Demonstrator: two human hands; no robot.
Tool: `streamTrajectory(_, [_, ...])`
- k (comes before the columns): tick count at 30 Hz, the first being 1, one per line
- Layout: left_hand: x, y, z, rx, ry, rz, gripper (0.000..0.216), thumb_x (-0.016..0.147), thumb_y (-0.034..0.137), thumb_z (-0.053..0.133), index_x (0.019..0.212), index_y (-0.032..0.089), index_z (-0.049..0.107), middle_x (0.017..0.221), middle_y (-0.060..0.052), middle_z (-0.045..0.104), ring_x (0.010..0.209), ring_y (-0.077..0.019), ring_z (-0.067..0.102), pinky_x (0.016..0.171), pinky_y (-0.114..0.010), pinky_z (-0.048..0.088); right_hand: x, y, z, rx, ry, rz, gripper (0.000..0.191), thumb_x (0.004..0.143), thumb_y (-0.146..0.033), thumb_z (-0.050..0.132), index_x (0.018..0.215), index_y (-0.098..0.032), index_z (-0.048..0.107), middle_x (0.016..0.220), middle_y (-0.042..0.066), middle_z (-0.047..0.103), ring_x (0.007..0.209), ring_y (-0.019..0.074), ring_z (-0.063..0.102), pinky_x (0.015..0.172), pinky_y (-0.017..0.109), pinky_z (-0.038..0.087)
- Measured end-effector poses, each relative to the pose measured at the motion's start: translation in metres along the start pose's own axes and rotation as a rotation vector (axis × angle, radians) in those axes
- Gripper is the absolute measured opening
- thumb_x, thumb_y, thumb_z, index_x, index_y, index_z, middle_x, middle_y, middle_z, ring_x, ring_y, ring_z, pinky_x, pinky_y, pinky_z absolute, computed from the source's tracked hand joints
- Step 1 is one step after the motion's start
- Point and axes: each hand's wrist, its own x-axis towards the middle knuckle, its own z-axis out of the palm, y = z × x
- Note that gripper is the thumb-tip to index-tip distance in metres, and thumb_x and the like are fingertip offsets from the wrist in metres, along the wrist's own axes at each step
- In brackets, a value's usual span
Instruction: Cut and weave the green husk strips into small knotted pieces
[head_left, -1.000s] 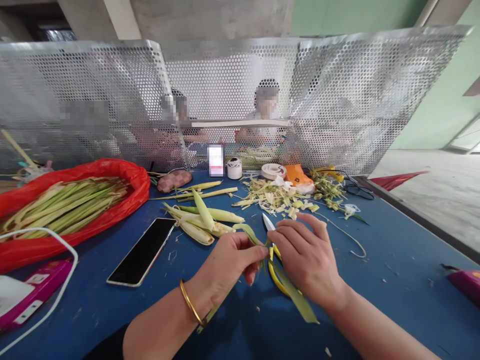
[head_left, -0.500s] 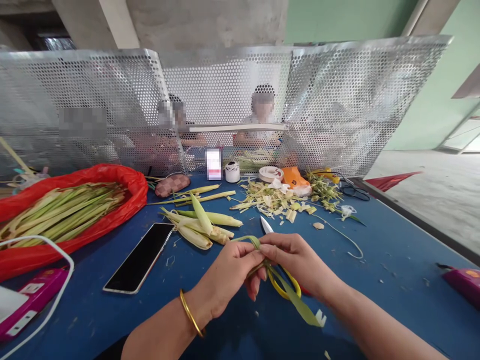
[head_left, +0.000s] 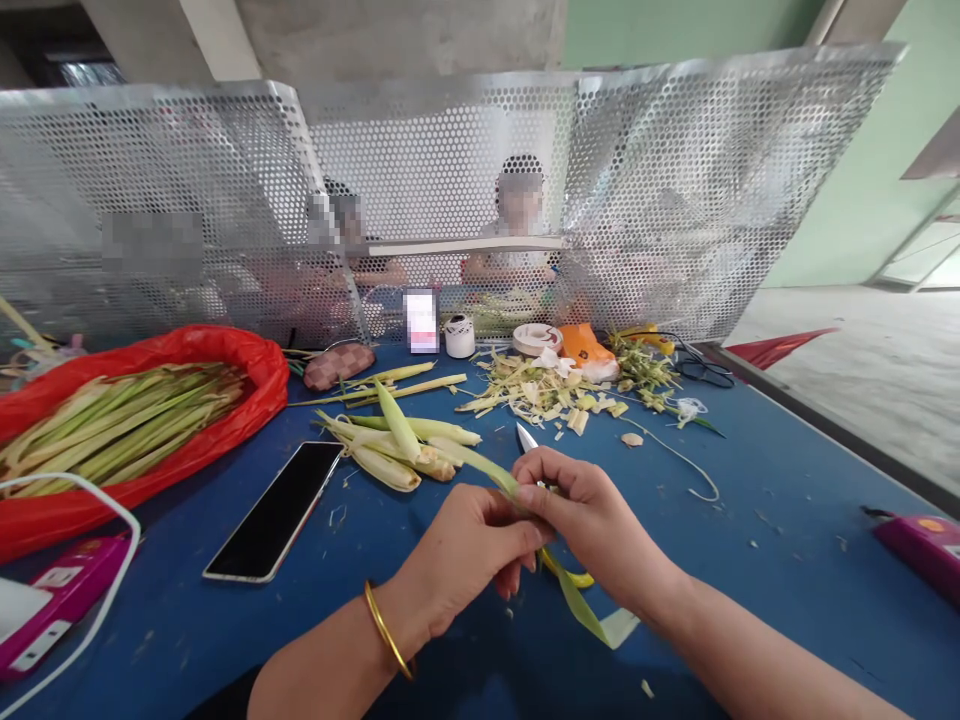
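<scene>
My left hand (head_left: 487, 540) is closed on a green strip of corn husk (head_left: 484, 465), thumb pressed on top. Beside it my right hand (head_left: 566, 495) pinches the same husk strip between thumb and fingers. One end of the strip points up and left over the table; the other hangs below my right hand. Scissors (head_left: 526, 438) with yellow handles lie beneath my hands, blade tip showing past my right fingers and much of them hidden. Just beyond my left hand is a pile of husk-covered pieces (head_left: 386, 467).
A red bag (head_left: 266, 375) full of husk strips sits left, near a black-screened phone (head_left: 274, 512) and a purple power strip (head_left: 64, 600). Husk scraps (head_left: 525, 385), a tape roll (head_left: 537, 338) and an orange packet (head_left: 586, 348) lie at the back, before a perforated metal screen (head_left: 442, 150) with people behind.
The upper end of the husk strip, bent over my left fingers before, now stretches out up and left. My fingers have shifted slightly along it, and the camera view has moved a little.
</scene>
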Motion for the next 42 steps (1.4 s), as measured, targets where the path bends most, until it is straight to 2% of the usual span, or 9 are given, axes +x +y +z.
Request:
streamTrajectory(5, [0.001, -0.002, -0.001, -0.001, -0.032, -0.053, 0.026, 0.07, 0.032, 0.065, 0.053, 0.014, 0.058, 0.05, 0.0, 0.054, 0.04, -0.0081, 0.045, 0.042, -0.022, 0.037, 0.0, 0.009, 0.003, -0.199, 0.128, -0.182, 0.018, 0.079, -0.026, 0.059, 0.064, -0.018, 0.052, 0.074, 0.001, 0.056, 0.069, 0.014, 0.053, 0.061, 0.025, 0.044])
streamTrajectory(9, [0.003, -0.005, -0.002, -0.072, -0.063, -0.082, 0.026, 0.07, 0.034, 0.067, 0.056, 0.013, 0.061, 0.051, 0.0, 0.055, 0.04, -0.0076, 0.046, 0.042, -0.021, 0.037, 0.005, 0.013, -0.002, -0.251, 0.125, -0.195, 0.015, 0.08, -0.024, 0.057, 0.066, -0.019, 0.053, 0.076, 0.001, 0.058, 0.071, 0.0143, 0.054, 0.066, 0.026, 0.045])
streamTrajectory(16, [0.003, 0.003, -0.012, -0.288, -0.03, -0.06, 0.038, 0.076, 0.049, 0.064, 0.069, 0.012, 0.065, 0.055, -0.001, 0.057, 0.04, -0.0066, 0.047, 0.039, -0.018, 0.036, 0.015, -0.008, -0.036, -0.509, -0.292, -0.181, 0.024, 0.093, -0.03, 0.045, 0.09, -0.021, 0.066, 0.083, 0.001, 0.067, 0.077, 0.0149, 0.061, 0.071, 0.025, 0.049])
streamTrajectory(19, [0.004, 0.003, -0.016, -0.29, -0.021, -0.041, 0.039, 0.077, 0.05, 0.064, 0.067, 0.012, 0.064, 0.057, -0.001, 0.058, 0.04, -0.0067, 0.048, 0.039, -0.018, 0.037, 0.014, -0.017, -0.045, -0.668, -0.352, -0.223, 0.02, 0.091, -0.029, 0.05, 0.089, -0.021, 0.068, 0.082, 0.0, 0.068, 0.073, 0.0141, 0.061, 0.067, 0.024, 0.048])
streamTrajectory(25, [0.006, 0.0, -0.015, -0.163, 0.03, -0.032, 0.031, 0.066, 0.041, 0.074, 0.065, 0.013, 0.063, 0.05, 0.002, 0.055, 0.039, -0.0068, 0.046, 0.039, -0.019, 0.035, 0.016, -0.013, -0.041, -0.774, -0.19, -0.321, 0.019, 0.087, -0.023, 0.057, 0.069, -0.018, 0.061, 0.066, -0.001, 0.059, 0.062, 0.0119, 0.053, 0.058, 0.023, 0.043])
streamTrajectory(31, [0.01, -0.001, -0.016, -0.133, 0.067, -0.104, 0.028, 0.062, 0.035, 0.074, 0.056, 0.014, 0.057, 0.043, 0.002, 0.053, 0.035, -0.0053, 0.042, 0.038, -0.019, 0.029, 0.015, 0.0, -0.031, -0.898, -0.033, -0.558, 0.022, 0.088, -0.016, 0.058, 0.066, -0.02, 0.056, 0.064, -0.004, 0.06, 0.064, 0.0119, 0.056, 0.098, 0.039, 0.037])
streamTrajectory(34, [0.011, -0.001, -0.016, -0.142, 0.093, -0.102, 0.027, 0.063, 0.035, 0.074, 0.055, 0.014, 0.058, 0.044, 0.001, 0.054, 0.036, -0.0057, 0.043, 0.039, -0.019, 0.029, 0.015, 0.003, -0.029, -0.966, 0.027, -0.601, 0.02, 0.088, -0.015, 0.057, 0.069, -0.021, 0.058, 0.067, -0.004, 0.061, 0.069, 0.0126, 0.059, 0.103, 0.041, 0.032])
streamTrajectory(39, [0.01, 0.003, -0.016, -0.203, 0.176, -0.072, 0.027, 0.065, 0.036, 0.074, 0.06, 0.012, 0.062, 0.047, 0.001, 0.056, 0.036, -0.005, 0.042, 0.038, -0.018, 0.027, 0.015, -0.002, -0.034, -0.979, 0.163, -0.786, 0.011, 0.091, -0.02, 0.054, 0.092, -0.022, 0.065, 0.095, 0.005, 0.068, 0.101, 0.021, 0.06, 0.096, 0.04, 0.037])
streamTrajectory(42, [0.01, 0.006, -0.019, -0.244, 0.219, -0.035, 0.026, 0.066, 0.036, 0.075, 0.066, 0.011, 0.066, 0.051, 0.0, 0.059, 0.037, -0.0044, 0.043, 0.038, -0.018, 0.028, 0.011, -0.006, -0.037, -0.952, 0.258, -0.749, 0.017, 0.092, -0.026, 0.053, 0.081, -0.021, 0.065, 0.082, 0.004, 0.067, 0.083, 0.0187, 0.061, 0.078, 0.033, 0.043])
